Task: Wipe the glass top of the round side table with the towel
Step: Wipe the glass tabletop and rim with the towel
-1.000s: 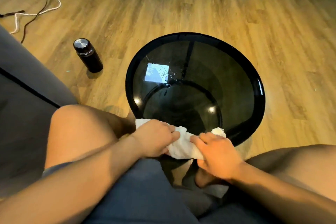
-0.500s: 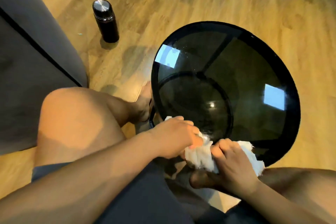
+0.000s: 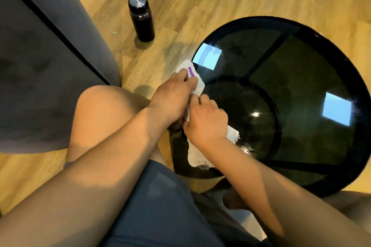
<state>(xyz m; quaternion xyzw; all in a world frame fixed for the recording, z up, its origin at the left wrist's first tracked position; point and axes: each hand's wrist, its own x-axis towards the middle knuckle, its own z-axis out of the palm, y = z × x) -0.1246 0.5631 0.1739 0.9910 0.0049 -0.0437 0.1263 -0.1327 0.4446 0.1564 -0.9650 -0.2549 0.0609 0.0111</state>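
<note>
The round side table [image 3: 331,70] has a dark smoked-glass top in a black rim and stands on the wooden floor at the right. A white towel [image 3: 195,155] with a purple stripe lies along the table's near-left edge. My left hand [image 3: 172,97] grips its upper end, close to the stripe. My right hand [image 3: 206,124] presses down on the towel's middle, right beside the left hand. The towel's frayed lower end sticks out past my right wrist. Small specks and smears show on the glass near the bright window reflections.
A black flask [image 3: 141,18] with a steel cap stands on the floor left of the table. A grey sofa [image 3: 40,62] fills the left side. My bare knees flank the table's near edge, and a foot shows under the glass.
Both hands have slid the towel leftward along the near rim to the table's left edge. The towel is now stretched out longer, with its purple stripe showing. The view has swung left.
</note>
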